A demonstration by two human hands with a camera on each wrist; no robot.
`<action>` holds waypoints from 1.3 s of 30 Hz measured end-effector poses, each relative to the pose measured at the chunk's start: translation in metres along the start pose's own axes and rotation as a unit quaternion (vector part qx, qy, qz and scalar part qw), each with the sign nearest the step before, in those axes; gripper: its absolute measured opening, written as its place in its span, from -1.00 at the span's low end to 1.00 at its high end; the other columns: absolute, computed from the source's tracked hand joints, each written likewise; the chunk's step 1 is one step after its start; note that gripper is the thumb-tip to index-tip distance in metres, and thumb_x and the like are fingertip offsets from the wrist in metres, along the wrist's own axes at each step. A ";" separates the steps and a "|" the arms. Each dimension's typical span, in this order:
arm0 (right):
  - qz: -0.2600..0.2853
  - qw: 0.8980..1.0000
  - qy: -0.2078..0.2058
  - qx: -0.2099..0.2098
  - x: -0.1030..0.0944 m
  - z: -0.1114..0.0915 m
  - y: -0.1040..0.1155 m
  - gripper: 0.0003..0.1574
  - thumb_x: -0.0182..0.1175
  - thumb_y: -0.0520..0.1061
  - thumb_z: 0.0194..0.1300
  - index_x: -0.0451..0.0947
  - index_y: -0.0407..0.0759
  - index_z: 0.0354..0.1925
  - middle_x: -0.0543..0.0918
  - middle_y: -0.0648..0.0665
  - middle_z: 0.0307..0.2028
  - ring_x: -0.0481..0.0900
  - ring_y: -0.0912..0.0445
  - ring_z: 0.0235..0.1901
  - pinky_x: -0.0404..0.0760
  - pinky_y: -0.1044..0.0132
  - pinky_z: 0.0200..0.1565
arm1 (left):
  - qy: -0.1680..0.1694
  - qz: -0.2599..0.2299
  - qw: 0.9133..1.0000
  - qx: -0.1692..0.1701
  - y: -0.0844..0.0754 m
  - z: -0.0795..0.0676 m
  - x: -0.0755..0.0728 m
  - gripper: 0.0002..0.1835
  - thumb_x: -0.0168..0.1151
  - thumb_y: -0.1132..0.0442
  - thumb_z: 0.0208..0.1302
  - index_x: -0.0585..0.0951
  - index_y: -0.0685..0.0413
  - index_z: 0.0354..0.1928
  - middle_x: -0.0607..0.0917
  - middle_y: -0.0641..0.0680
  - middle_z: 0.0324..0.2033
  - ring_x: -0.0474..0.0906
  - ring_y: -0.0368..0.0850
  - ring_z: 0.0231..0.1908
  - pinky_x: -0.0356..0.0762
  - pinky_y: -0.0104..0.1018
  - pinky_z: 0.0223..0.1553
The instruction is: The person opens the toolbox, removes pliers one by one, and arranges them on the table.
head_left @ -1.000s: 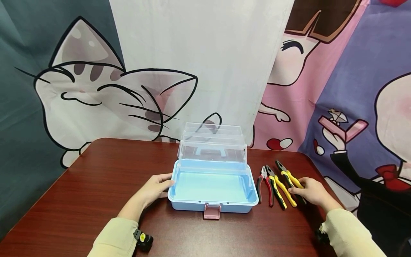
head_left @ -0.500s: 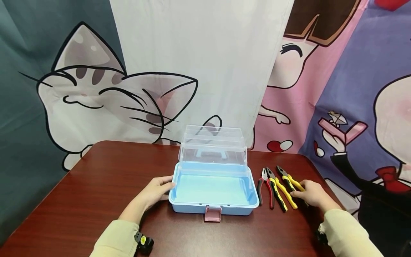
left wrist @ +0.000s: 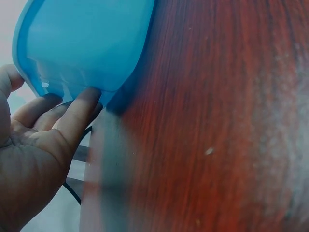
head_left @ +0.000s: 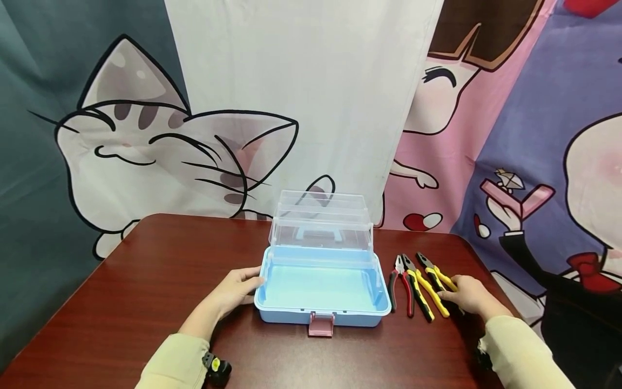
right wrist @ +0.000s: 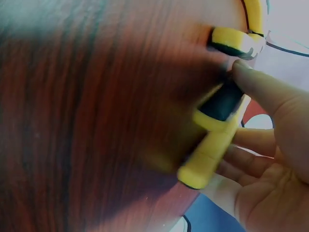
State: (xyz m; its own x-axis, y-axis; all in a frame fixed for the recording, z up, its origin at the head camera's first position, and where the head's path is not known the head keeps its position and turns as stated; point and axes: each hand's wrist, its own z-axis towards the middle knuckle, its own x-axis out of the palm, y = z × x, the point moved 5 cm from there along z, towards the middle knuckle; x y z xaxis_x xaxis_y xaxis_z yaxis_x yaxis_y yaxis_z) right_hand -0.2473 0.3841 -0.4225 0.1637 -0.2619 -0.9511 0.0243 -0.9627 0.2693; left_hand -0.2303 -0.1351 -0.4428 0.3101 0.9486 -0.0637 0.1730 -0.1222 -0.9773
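A light-blue toolbox (head_left: 282,315) stands on the table with its clear lid (head_left: 318,216) raised. My left hand (head_left: 232,289) holds its left end, thumb at the rim and fingers against the outer wall, as the left wrist view also shows. My right hand (head_left: 470,295) grips the handles of yellow-and-black pliers (head_left: 430,266) lying rightmost. In the right wrist view those pliers (right wrist: 205,162) sit between thumb and fingers, their jaws out of sight. Just left lie a second yellow-and-black pair of pliers (head_left: 421,300) and red-and-black pliers (head_left: 408,296).
A pink latch (head_left: 320,325) hangs down at the toolbox front. The dark red-brown table (head_left: 160,281) extends left and in front of the box. Behind it hangs a cartoon-printed cloth (head_left: 301,92).
The rightmost pliers have shifted slightly toward me, with my right hand on their handles. My left hand keeps its hold on the toolbox. The head view has tilted slightly.
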 end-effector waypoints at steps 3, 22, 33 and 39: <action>-0.017 1.000 -0.002 -0.010 -0.002 0.002 0.002 -0.30 0.30 0.07 0.14 0.47 -0.58 -0.12 0.56 -0.21 -0.44 0.45 -0.01 -0.42 0.48 0.14 -0.36 | 0.002 0.000 1.000 0.006 -0.001 0.002 0.000 -0.40 0.06 0.22 0.35 0.23 0.27 0.38 0.37 0.36 0.28 0.53 0.02 0.06 0.61 -0.10 -0.02; -0.011 0.999 -0.008 -0.041 0.001 0.001 0.012 -0.42 0.17 -0.07 0.26 0.46 -0.62 -0.04 0.62 -0.41 -0.25 0.54 -0.14 -0.28 0.55 -0.15 -0.14 | 0.008 -0.004 1.000 0.006 0.001 0.003 0.003 -0.40 0.05 0.23 0.35 0.22 0.29 0.38 0.35 0.37 0.28 0.53 0.01 0.05 0.62 -0.08 -0.03; -0.011 0.999 0.000 -0.036 0.001 0.000 0.011 -0.32 0.20 -0.06 0.24 0.39 -0.68 0.03 0.56 -0.56 -0.11 0.54 -0.32 -0.11 0.51 -0.22 -0.05 | 0.007 0.001 1.000 0.003 0.003 0.002 0.000 -0.39 0.07 0.22 0.34 0.23 0.28 0.37 0.36 0.35 0.28 0.53 -0.02 0.04 0.62 -0.10 -0.04; -0.007 1.000 0.010 -0.021 0.003 0.000 0.012 -0.28 0.19 0.00 0.26 0.38 -0.65 0.07 0.55 -0.55 -0.07 0.53 -0.30 -0.09 0.50 -0.22 -0.03 | 0.001 0.016 1.000 0.000 0.005 0.000 -0.006 -0.38 0.12 0.17 0.32 0.26 0.26 0.36 0.36 0.33 0.29 0.50 0.04 0.10 0.61 -0.11 -0.01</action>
State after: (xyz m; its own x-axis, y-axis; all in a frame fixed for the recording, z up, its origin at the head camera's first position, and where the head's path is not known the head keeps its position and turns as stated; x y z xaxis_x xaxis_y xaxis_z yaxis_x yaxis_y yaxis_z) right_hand -0.2463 0.3714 -0.4216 0.1825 -0.2475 -0.9516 0.0681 -0.9623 0.2633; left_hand -0.2315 -0.1414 -0.4473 0.3170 0.9437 -0.0944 0.1638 -0.1525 -0.9746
